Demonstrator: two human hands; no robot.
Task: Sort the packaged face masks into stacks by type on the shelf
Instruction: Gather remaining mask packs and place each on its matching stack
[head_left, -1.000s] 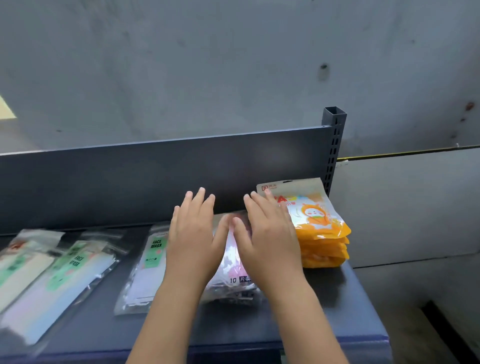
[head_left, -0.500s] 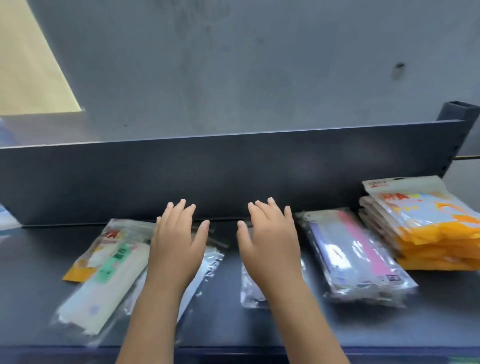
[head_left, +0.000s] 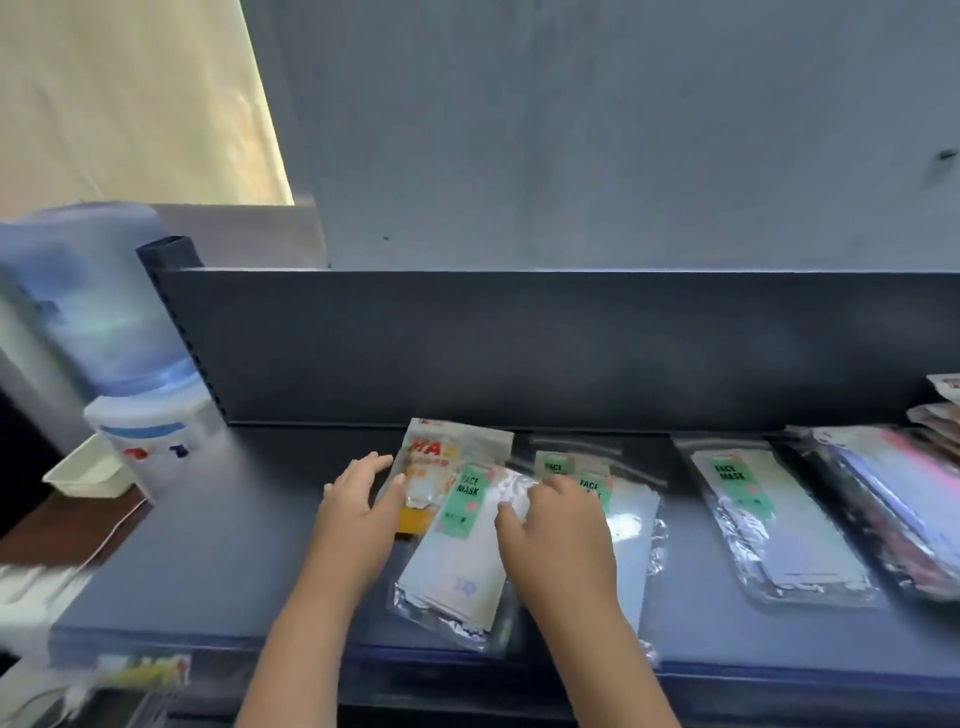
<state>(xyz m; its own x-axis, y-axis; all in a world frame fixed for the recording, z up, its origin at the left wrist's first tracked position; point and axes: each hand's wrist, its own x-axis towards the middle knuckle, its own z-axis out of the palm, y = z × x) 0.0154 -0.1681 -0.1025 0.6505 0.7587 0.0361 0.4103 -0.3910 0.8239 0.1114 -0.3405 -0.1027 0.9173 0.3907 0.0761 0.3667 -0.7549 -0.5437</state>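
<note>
On the dark shelf (head_left: 218, 561) lies a loose pile of packs. An orange-and-white mask pack (head_left: 441, 457) sits at the back left of it, partly under a clear pack with a green "FACE MASK" label (head_left: 457, 561). More green-label packs (head_left: 623, 499) lie under my right hand (head_left: 556, 530), whose fingers rest on them. My left hand (head_left: 358, 514) touches the orange pack's left edge with straight fingers. A separate green-label pack (head_left: 769, 519) lies to the right, then a pink-and-purple pack stack (head_left: 893, 499), and the orange stack's edge (head_left: 943, 410).
A dark back panel (head_left: 519, 343) closes the shelf's rear, with a slotted upright post (head_left: 171, 254) at its left end. A water dispenser with a blue bottle (head_left: 104, 332) stands left of the shelf. The shelf's front edge (head_left: 208, 639) runs near my forearms.
The view has swung left along the shelf. Both hands moved from above the packs onto the loose pile, the left at the orange pack, the right on the green-label packs.
</note>
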